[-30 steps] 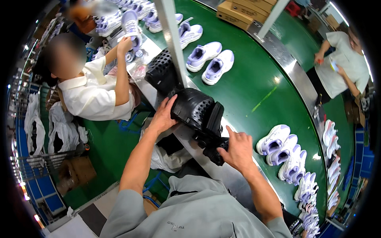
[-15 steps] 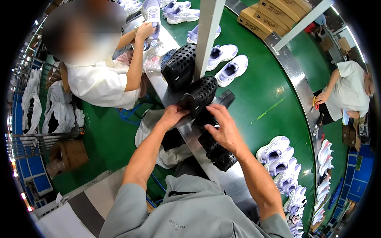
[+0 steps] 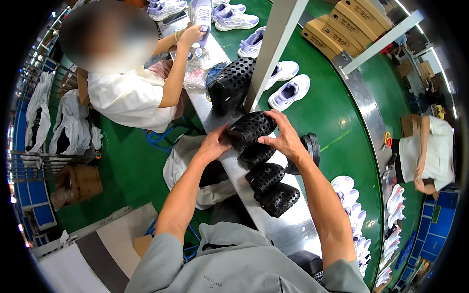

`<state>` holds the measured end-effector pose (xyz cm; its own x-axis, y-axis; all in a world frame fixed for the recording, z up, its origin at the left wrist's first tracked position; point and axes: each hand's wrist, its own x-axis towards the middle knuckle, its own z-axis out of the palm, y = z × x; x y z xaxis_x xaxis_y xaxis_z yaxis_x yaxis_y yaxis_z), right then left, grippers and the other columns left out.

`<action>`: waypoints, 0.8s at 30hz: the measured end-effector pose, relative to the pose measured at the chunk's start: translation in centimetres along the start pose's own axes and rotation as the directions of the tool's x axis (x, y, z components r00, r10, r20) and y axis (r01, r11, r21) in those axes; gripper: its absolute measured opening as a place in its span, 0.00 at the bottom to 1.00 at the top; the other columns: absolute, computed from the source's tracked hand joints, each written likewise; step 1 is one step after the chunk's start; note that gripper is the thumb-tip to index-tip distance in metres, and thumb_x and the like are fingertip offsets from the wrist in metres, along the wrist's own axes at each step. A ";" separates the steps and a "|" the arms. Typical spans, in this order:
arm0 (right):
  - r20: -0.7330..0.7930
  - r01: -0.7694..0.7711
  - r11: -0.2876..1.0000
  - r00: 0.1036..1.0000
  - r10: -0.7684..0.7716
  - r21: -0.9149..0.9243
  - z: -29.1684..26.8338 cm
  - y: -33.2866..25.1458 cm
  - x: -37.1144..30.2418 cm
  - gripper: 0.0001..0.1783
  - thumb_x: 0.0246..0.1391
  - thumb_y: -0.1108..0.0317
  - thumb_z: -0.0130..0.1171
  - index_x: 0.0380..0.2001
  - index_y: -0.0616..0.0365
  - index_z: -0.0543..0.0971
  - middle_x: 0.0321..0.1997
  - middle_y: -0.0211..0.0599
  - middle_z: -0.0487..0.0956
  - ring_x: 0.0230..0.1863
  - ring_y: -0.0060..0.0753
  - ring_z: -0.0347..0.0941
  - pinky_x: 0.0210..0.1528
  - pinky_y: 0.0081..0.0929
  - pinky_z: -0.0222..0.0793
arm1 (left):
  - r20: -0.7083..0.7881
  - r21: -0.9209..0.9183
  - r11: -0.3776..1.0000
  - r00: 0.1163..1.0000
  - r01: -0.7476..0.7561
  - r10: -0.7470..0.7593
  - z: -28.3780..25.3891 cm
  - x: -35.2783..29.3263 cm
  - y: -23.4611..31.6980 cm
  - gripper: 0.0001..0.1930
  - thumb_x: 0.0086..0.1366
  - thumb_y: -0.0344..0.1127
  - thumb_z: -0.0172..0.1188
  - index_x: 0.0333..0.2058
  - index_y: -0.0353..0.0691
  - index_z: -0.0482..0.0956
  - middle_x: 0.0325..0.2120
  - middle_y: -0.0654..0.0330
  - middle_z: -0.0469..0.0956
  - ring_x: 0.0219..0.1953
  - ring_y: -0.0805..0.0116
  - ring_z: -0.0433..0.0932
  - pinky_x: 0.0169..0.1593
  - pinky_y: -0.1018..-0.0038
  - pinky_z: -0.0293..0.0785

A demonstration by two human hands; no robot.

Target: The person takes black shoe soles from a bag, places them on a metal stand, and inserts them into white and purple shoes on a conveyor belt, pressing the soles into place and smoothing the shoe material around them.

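Both my hands are at a stack of black perforated toe-shaped shoe inserts (image 3: 254,128) above the metal ledge. My left hand (image 3: 214,146), slightly blurred, closes round its near-left end. The fingers of my right hand (image 3: 288,139) curl over the far-right end, with the thumb below. Right under it, more black perforated inserts (image 3: 266,177) lie in a row along the ledge. A taller black perforated stack (image 3: 233,83) stands beyond, against the grey post (image 3: 276,51). Partly behind my right wrist, smooth black pieces (image 3: 311,149) rest on the green surface.
White and lilac sneakers (image 3: 289,93) stand on the green surface (image 3: 337,117), several more near my right forearm. On the left, a co-worker in white (image 3: 129,100) holds a lilac sneaker (image 3: 201,19). Stacked shoe boxes (image 3: 342,29) are at the far right. Scissors (image 3: 387,139) lie on the metal rail.
My right hand has moved onto the insert stack, which has shifted slightly right. The smooth black pieces now sit further right. The person at the right no longer holds the scissors.
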<state>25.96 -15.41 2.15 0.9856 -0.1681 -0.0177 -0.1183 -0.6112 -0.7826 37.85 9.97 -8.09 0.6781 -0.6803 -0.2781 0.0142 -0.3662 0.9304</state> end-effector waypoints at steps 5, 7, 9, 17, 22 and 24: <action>-0.031 -0.054 0.998 0.998 0.054 0.018 0.6 -1.9 2.4 0.53 0.39 0.53 0.80 0.67 0.59 0.65 0.70 0.55 0.65 0.70 0.54 0.63 0.71 0.43 0.60 | -0.233 0.179 0.964 0.943 -0.199 0.238 2.9 -1.3 1.5 0.54 0.40 0.41 0.81 0.65 0.35 0.62 0.54 0.44 0.76 0.58 0.46 0.75 0.60 0.59 0.72; -0.067 -0.113 0.993 0.991 0.112 -0.014 0.2 -3.3 3.1 0.55 0.39 0.54 0.80 0.68 0.61 0.64 0.71 0.58 0.63 0.71 0.56 0.61 0.71 0.43 0.59 | -0.306 0.116 0.990 0.951 0.074 -0.036 4.0 -1.1 3.5 0.46 0.41 0.41 0.81 0.59 0.33 0.68 0.55 0.44 0.76 0.60 0.47 0.73 0.60 0.58 0.72; -0.076 -0.035 0.999 0.997 0.033 -0.034 -0.1 -2.3 2.5 0.55 0.42 0.51 0.78 0.69 0.63 0.62 0.71 0.60 0.64 0.72 0.60 0.59 0.73 0.43 0.57 | -0.275 0.027 0.999 0.961 -0.023 0.030 4.1 -0.9 3.2 0.41 0.41 0.42 0.81 0.54 0.33 0.72 0.53 0.44 0.76 0.58 0.45 0.72 0.59 0.58 0.72; -0.474 -0.581 0.813 0.704 0.529 0.043 -8.7 8.7 -10.8 0.50 0.52 0.44 0.70 0.68 0.66 0.64 0.67 0.62 0.69 0.67 0.53 0.67 0.67 0.43 0.64 | -0.356 0.514 0.851 0.875 -0.111 0.329 4.6 -1.0 1.4 0.43 0.45 0.41 0.79 0.59 0.33 0.70 0.50 0.46 0.75 0.53 0.41 0.72 0.59 0.52 0.69; -0.424 -0.633 0.770 0.679 0.600 0.076 -5.9 12.6 -12.3 0.52 0.52 0.41 0.69 0.67 0.70 0.64 0.57 0.60 0.79 0.58 0.51 0.77 0.61 0.40 0.70 | -0.412 0.507 0.862 0.876 -0.007 0.250 5.0 -4.6 3.6 0.41 0.51 0.36 0.75 0.63 0.31 0.66 0.52 0.43 0.74 0.55 0.46 0.73 0.57 0.56 0.71; -0.422 -0.692 0.722 0.648 0.634 0.023 -4.1 11.4 -9.7 0.50 0.50 0.41 0.70 0.65 0.67 0.66 0.53 0.57 0.81 0.54 0.54 0.79 0.57 0.41 0.72 | -0.435 0.516 0.854 0.880 0.069 0.191 5.6 -7.4 5.6 0.34 0.56 0.33 0.71 0.60 0.31 0.69 0.49 0.42 0.76 0.52 0.47 0.76 0.54 0.57 0.73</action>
<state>14.52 -23.96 -4.05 0.5126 -0.8230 -0.2448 -0.7643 -0.3074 -0.5669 28.78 9.45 -2.16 0.9190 -0.3925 0.0372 -0.3199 -0.6872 0.6523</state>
